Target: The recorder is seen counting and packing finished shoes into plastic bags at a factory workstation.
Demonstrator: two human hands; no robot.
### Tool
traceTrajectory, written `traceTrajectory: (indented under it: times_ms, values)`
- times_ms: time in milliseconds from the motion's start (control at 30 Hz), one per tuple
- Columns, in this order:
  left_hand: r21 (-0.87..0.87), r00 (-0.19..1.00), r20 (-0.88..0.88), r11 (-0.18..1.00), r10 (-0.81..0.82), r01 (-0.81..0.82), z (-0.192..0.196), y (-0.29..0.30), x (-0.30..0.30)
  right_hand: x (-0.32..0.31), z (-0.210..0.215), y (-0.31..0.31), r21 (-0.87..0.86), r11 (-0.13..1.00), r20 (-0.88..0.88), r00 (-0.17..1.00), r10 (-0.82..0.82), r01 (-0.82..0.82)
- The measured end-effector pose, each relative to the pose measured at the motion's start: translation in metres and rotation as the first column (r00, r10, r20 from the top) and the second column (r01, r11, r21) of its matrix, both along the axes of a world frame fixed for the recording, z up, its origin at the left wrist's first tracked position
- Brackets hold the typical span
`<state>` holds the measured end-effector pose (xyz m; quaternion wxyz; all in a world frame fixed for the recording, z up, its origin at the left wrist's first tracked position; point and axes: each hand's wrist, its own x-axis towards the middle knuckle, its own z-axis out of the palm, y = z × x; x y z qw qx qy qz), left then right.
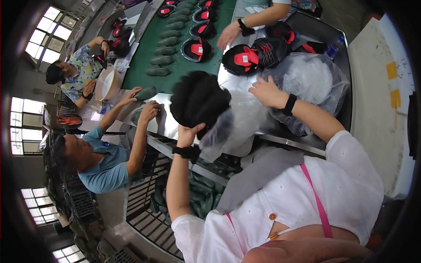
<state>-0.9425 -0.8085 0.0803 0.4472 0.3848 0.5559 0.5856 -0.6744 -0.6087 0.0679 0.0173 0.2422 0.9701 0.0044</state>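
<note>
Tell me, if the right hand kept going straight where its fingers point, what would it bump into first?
Probably the clear plastic sheet lying on the metal table. The right hand points left across it, toward the black shoe upper in the left hand. Depth is hard to judge.

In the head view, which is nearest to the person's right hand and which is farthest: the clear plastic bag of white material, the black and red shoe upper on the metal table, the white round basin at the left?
From the right hand:
1. Clear plastic bag, just to its right, touching or nearly touching.
2. Black and red shoe upper, up and slightly left, on the metal table.
3. White round basin, far across at the left, beside another person.
</note>
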Motion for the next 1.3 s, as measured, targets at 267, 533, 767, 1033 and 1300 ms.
traceTrajectory:
  times_ms: [267, 533, 767, 1033, 1300]
  values:
    - [0.151, 0.848, -0.174, 0.865, 0.5, -0.479, -0.03, 0.004, 0.011, 0.033, -0.024, -0.02, -0.045, 0.934, 0.139, 0.924, 0.357, -0.354]
    - [0.404, 0.424, -0.808, 0.908, 0.409, -0.106, -0.066, -0.011, -0.005, -0.001, -0.016, -0.019, -0.49, 0.848, -0.301, 0.952, 0.054, -0.203]
    - [0.168, 0.732, -0.292, 0.787, 0.615, -0.594, -0.113, -0.005, 0.016, -0.036, -0.028, -0.093, -0.801, 0.446, -0.151, 0.855, 0.495, -0.4]
    - [-0.124, 0.541, 0.557, 0.707, 0.63, -0.696, -0.096, -0.037, -0.023, -0.062, -0.002, -0.079, -0.571, 0.701, -0.06, 0.874, 0.482, -0.426]
    - [-0.021, 0.291, 0.938, 0.87, 0.188, -0.493, -0.051, -0.046, -0.019, -0.091, 0.031, -0.029, -0.768, 0.585, -0.518, 0.789, -0.33, -0.26]
